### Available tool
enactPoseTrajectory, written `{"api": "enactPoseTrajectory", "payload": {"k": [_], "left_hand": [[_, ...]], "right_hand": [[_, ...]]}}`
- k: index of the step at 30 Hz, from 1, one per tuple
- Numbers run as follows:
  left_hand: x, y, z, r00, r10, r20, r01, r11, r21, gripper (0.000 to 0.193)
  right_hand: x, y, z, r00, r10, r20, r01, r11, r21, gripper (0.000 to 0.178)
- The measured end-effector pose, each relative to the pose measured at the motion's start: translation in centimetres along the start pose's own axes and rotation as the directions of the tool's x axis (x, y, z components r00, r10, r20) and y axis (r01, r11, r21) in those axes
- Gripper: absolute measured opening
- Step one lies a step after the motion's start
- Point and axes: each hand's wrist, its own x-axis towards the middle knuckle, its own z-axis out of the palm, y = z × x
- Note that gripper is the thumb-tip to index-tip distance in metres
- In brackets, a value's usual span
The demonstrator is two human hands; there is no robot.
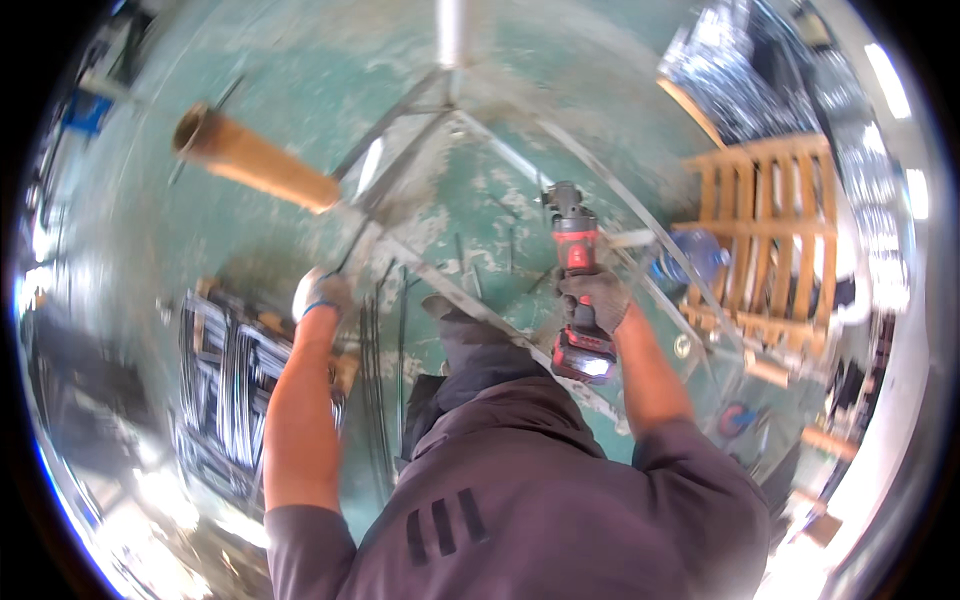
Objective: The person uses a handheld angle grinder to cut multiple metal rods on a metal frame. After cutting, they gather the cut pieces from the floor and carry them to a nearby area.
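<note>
My right hand (pixel 600 298), in a grey glove, is wrapped round the grip of a red and black cordless angle grinder (pixel 576 245). The grinder's head points away from me, near a long metal bar of the frame; a gap or contact there is hard to judge. My left hand (pixel 322 293), in a pale glove with a blue cuff, closes on the near end of a thin dark metal rod (pixel 353 244). That rod reaches toward the frame's metal bar (pixel 440 282), which crosses in front of me. Beyond stands a pale upright post (pixel 451 35) where several bars meet.
A brown tube (pixel 255 165) juts out at the left. Bundled metal rods (pixel 225 390) lie at lower left, with loose rods (pixel 375 385) beside my legs. Rightward are a wooden pallet (pixel 765 230), a blue water jug (pixel 690 255) and plastic-wrapped goods (pixel 725 75).
</note>
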Motion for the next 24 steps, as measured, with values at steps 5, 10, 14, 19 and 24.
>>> {"api": "enactPoseTrajectory", "payload": {"k": [5, 10, 14, 19, 24], "left_hand": [[-2.8, 0.1, 9.9, 0.953, 0.256, 0.16, -0.302, 0.816, 0.493, 0.027], [-9.2, 1.2, 21.2, 0.948, 0.273, 0.161, -0.315, 0.75, 0.582, 0.023], [-16.4, 6.4, 25.7, 0.903, 0.274, 0.33, -0.425, 0.673, 0.605, 0.031], [-24.2, 9.8, 32.5, 0.976, 0.052, 0.21, -0.102, 0.967, 0.235, 0.039], [-28.9, 18.1, 33.9, 0.96, 0.043, 0.277, 0.007, 0.984, -0.175, 0.028]], "right_hand": [[-8.6, 8.5, -7.3, 0.975, -0.115, -0.19, 0.132, 0.988, 0.076, 0.025], [-19.3, 19.9, -12.7, 0.931, -0.122, -0.343, 0.191, 0.966, 0.175, 0.025], [-26.6, 27.5, -16.2, 0.87, -0.088, -0.484, 0.249, 0.927, 0.28, 0.027], [-31.0, 36.4, -21.3, 0.818, -0.01, -0.575, 0.354, 0.796, 0.491, 0.028], [-36.5, 40.8, -26.0, 0.789, 0.016, -0.614, 0.382, 0.77, 0.512, 0.028]]}}
